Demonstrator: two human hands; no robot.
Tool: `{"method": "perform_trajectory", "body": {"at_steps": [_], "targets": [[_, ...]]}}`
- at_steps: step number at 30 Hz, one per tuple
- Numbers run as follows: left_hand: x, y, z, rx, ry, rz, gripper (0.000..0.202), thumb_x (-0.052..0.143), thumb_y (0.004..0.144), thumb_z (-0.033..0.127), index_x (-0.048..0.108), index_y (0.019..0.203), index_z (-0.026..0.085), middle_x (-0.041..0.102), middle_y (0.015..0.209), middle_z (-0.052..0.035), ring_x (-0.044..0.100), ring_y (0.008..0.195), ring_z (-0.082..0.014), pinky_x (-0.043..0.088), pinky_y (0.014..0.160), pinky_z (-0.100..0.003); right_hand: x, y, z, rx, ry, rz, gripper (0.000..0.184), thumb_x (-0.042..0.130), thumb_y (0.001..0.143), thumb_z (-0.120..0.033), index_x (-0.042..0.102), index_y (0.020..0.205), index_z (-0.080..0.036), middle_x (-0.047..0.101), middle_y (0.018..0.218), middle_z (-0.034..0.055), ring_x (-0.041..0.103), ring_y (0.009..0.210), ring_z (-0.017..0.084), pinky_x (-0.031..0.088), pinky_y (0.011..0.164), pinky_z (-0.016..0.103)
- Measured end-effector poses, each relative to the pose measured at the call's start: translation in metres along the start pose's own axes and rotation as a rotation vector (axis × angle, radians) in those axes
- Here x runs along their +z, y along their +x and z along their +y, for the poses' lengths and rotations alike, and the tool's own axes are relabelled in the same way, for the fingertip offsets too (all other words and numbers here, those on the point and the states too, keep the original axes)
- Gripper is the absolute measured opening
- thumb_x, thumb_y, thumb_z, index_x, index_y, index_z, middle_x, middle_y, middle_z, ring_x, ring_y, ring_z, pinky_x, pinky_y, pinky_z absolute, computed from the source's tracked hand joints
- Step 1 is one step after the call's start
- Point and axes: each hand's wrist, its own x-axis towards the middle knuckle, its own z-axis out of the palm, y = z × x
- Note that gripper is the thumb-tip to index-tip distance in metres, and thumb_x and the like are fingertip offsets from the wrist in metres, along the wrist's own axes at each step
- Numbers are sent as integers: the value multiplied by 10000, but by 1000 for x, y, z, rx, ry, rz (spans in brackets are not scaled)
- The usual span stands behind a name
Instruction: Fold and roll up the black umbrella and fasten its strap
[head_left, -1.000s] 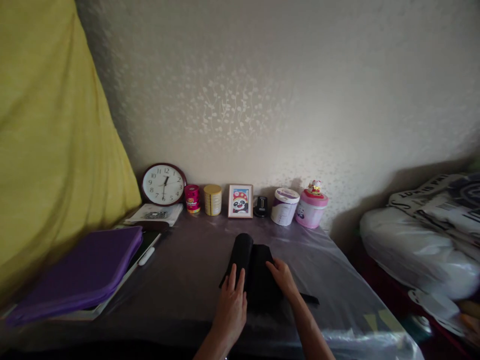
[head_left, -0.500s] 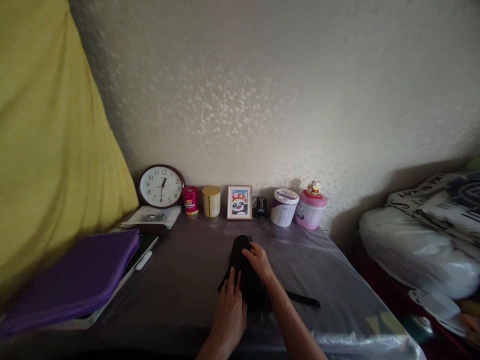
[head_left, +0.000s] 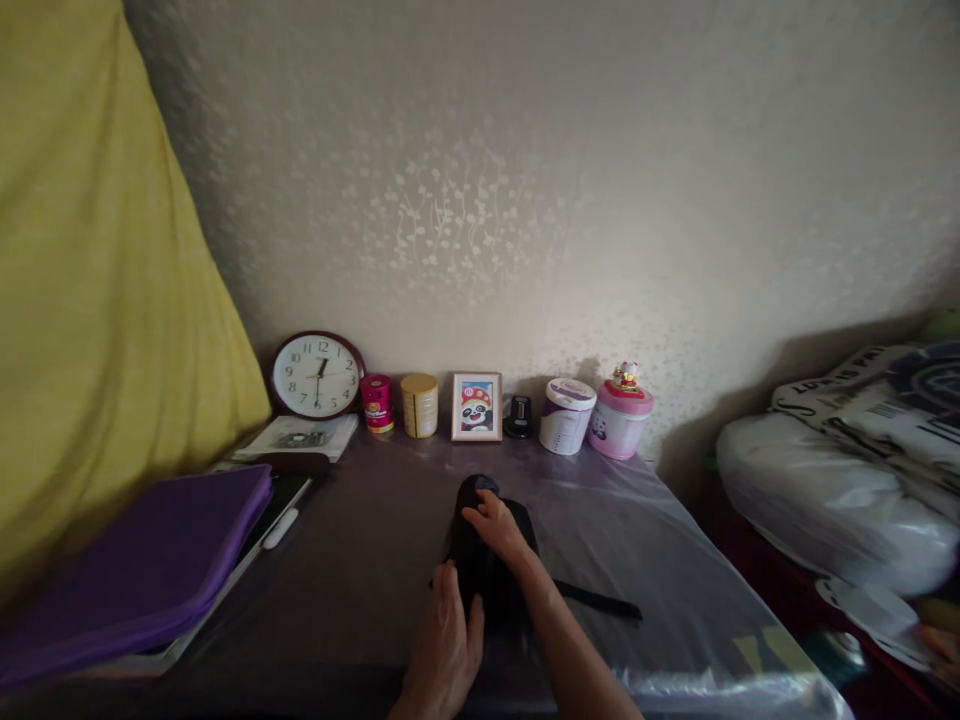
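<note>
A black cloth bag [head_left: 519, 595] lies on the table in front of me, with a loose black strap [head_left: 600, 601] trailing off to its right. My left hand [head_left: 448, 632] grips its near left side, fingers along the edge and thumb on top. Higher up, my right hand [head_left: 496, 527] is closed on the upper part of the bag, thumb and fingers bent against the fabric. My right forearm crosses over the bag and hides some of it. What lies under the right fingers is too dark to make out.
Along the wall stand a clock [head_left: 318, 375], a red tin [head_left: 377, 404], a yellow tin [head_left: 419, 406], a panda picture frame [head_left: 477, 408], a white tub [head_left: 567, 418] and a pink tub [head_left: 619, 420]. A purple folder [head_left: 142, 565] lies left; plastic-wrapped bundles [head_left: 832, 490] are at right.
My right hand has moved left across the top of the bag. My left hand has shifted slightly nearer along its side, and more of the bag's right part shows.
</note>
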Motion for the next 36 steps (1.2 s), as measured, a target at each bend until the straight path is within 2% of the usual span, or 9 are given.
{"method": "perform_trajectory", "body": {"at_steps": [3, 8, 12, 15, 19, 23, 28, 32, 36], "targets": [[-20, 2, 5, 9, -28, 95, 332, 358, 884, 304, 406, 1149, 110, 579, 1065, -154, 599, 978, -217, 509, 804, -336, 0, -4, -4, -93, 95, -122, 289, 457, 841, -321, 592, 1037, -157, 683, 706, 22, 631, 646, 138, 448, 614, 232], [-53, 19, 27, 120, -56, -84, 176, 346, 867, 211, 512, 925, 207, 563, 894, -54, 579, 854, -177, 493, 771, -340, -3, -15, -9, -219, 144, -225, 282, 381, 876, -329, 623, 883, -185, 701, 712, 11, 607, 594, 118, 437, 576, 215], [-39, 25, 28, 166, 28, -172, 295, 353, 835, 171, 526, 1074, 188, 541, 1082, -85, 537, 1030, -215, 463, 889, -390, -8, -18, -10, -263, 71, -257, 236, 429, 834, -227, 623, 965, -199, 713, 762, -2, 632, 671, 132, 453, 624, 225], [-16, 21, 20, 134, 90, -163, 442, 410, 797, 191, 440, 1234, 131, 394, 1323, -149, 412, 1219, -287, 428, 957, -424, -10, -21, -11, -309, 22, -240, 248, 442, 818, -191, 638, 967, -220, 712, 777, -17, 644, 735, 137, 462, 687, 232], [0, 17, 13, 113, 107, -212, 474, 366, 796, 127, 423, 1266, 107, 359, 1372, -169, 384, 1256, -285, 412, 986, -404, -14, -33, -10, -459, -36, -188, 259, 430, 848, -203, 663, 957, -236, 706, 848, -9, 631, 805, 146, 458, 758, 247], [-1, 15, 12, 136, 119, -218, 470, 327, 817, 115, 404, 1280, 87, 391, 1354, -195, 412, 1241, -271, 414, 984, -393, -14, -40, 3, -557, -64, -31, 273, 409, 892, -243, 665, 987, -240, 689, 966, 11, 572, 983, 167, 425, 870, 279], [1, 12, 12, 113, 195, -226, 566, 367, 762, 72, 331, 1327, 83, 316, 1404, -220, 353, 1276, -313, 415, 972, -423, -4, -15, 24, -623, -146, -5, 277, 403, 906, -235, 641, 1047, -245, 647, 1123, 2, 450, 1187, 175, 330, 1002, 349], [-4, 14, 16, 64, 269, -316, 607, 391, 773, 94, 264, 1366, 98, 330, 1398, -224, 374, 1262, -310, 423, 947, -409, 2, 16, 27, -557, -233, 43, 275, 401, 907, -235, 629, 1059, -248, 600, 1208, 7, 409, 1237, 189, 284, 1027, 404], [-18, 22, 24, -55, 331, -458, 633, 348, 789, 58, 181, 1398, 111, 348, 1386, -227, 472, 1179, -253, 427, 900, -333, -2, 32, 31, -393, -265, 210, 288, 437, 865, -202, 613, 1093, -211, 572, 1239, 69, 452, 1200, 217, 319, 1003, 415]]}}
